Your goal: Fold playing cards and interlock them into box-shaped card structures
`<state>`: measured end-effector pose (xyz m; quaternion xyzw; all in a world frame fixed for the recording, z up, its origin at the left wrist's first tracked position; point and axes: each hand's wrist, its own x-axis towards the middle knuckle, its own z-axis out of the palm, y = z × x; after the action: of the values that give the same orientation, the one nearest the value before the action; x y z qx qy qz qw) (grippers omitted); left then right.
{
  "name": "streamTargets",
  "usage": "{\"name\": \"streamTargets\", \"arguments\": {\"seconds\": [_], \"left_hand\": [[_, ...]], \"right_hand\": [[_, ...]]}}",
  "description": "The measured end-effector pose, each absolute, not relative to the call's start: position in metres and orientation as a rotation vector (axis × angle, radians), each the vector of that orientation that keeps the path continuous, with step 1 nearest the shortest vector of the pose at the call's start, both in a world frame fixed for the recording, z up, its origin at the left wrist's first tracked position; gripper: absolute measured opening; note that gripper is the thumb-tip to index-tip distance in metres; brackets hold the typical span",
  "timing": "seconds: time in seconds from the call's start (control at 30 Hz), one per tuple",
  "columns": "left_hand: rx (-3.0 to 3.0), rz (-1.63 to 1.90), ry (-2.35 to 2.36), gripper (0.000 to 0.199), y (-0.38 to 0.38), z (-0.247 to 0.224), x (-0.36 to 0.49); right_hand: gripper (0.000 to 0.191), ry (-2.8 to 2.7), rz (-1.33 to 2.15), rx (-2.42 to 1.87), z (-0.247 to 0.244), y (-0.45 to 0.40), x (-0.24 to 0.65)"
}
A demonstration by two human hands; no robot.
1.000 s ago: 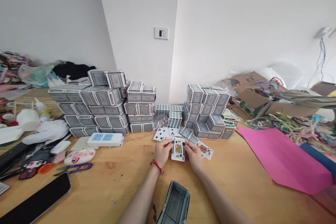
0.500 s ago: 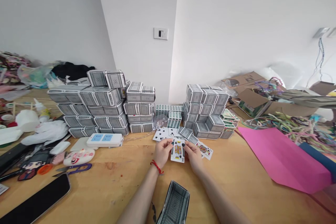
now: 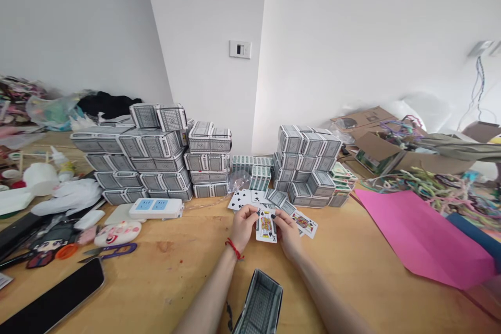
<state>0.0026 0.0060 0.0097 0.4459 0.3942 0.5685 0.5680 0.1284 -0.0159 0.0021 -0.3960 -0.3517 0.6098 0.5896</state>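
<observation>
Wooden tabletop [image 3: 156, 287]: left hand [image 3: 243, 229] and right hand [image 3: 289, 232] pinch the king card [image 3: 266, 228] at its upper sides, between loose cards [image 3: 239, 200] and open box [image 3: 261, 305]; light, even pressure should avoid creasing.

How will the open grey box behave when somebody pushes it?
The open grey box is probably light, since it looks thin-walled. It might flex inward, as one side is open. It may slide, because the wooden table looks smooth.
</observation>
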Motion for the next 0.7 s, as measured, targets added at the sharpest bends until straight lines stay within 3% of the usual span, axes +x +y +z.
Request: {"name": "streamTargets", "arguments": {"seconds": [0.7], "left_hand": [[1.095,1.249,0.869,0.01,0.0031,0.0101,0.0091]], "right_hand": [[0.008,-0.784,1.346,-1.006,0.0045,-0.0138,0.1273]]}}
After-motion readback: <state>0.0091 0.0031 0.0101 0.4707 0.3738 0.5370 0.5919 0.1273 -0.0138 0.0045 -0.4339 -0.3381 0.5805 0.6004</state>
